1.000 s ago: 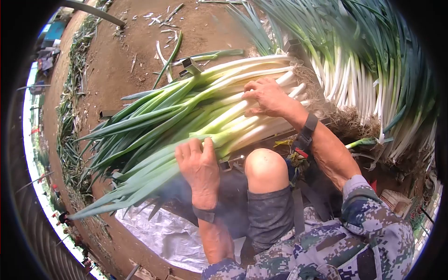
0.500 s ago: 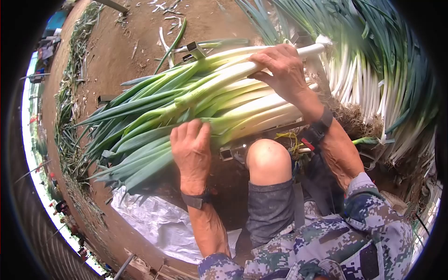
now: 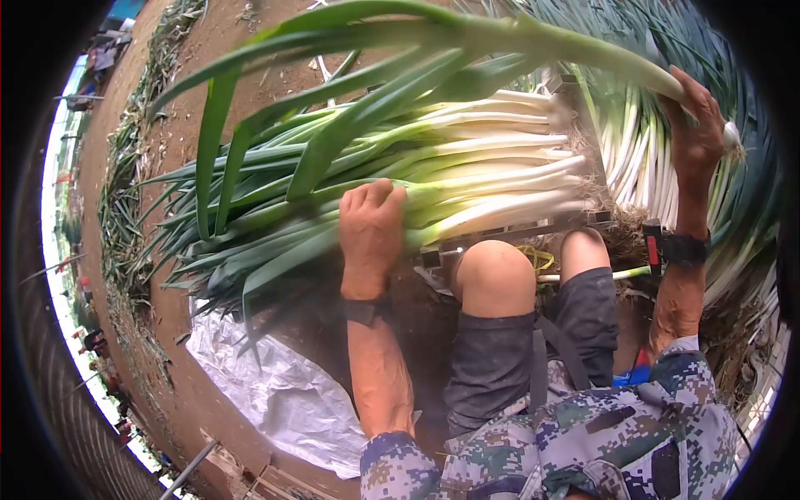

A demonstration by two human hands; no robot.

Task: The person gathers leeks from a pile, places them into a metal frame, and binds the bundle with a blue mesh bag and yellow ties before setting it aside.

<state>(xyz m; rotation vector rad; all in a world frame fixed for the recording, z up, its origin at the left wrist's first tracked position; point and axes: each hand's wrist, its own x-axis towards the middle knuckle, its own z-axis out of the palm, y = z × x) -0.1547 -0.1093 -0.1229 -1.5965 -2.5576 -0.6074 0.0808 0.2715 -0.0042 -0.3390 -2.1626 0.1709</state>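
A stack of long leeks (image 3: 450, 171) lies across a metal frame in front of my knees, white stalks to the right and green leaves to the left. My left hand (image 3: 371, 229) rests palm-down on the near edge of the stack, fingers together over the leaves. My right hand (image 3: 696, 133) is raised at the upper right and grips the white end of a single leek (image 3: 433, 42), whose green leaves arc high over the stack toward the left.
A big pile of leeks (image 3: 667, 158) with rooty ends fills the right side. The metal frame's rail (image 3: 500, 236) runs just above my knees. A silver plastic sheet (image 3: 275, 392) lies on the bare soil at lower left. Leaf scraps line the ground at left.
My right hand has lifted one leek off the stack, up and to the right. My left hand has stayed on the near edge of the stack.
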